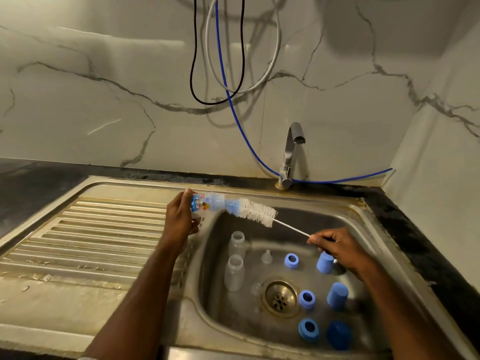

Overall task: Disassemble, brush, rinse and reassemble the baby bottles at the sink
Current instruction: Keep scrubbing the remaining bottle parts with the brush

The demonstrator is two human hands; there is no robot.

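Note:
My left hand (179, 219) grips a clear baby bottle (207, 202) with a printed picture, held sideways over the sink's left rim with its mouth to the right. My right hand (337, 246) pinches the wire handle of a bottle brush (255, 213); the blue and white bristles sit partly inside the bottle's mouth. In the sink basin (233, 323) lie two clear bottles (235, 259), a clear teat (266, 257), three blue collar rings (307, 300) and three blue caps (337, 296).
A ribbed steel draining board (85, 245) lies left of the basin. The tap (292, 152) stands at the back with its spout over the basin, no water running. A blue hose (241, 126) and cables hang down the marble wall. The drain (280, 298) is open.

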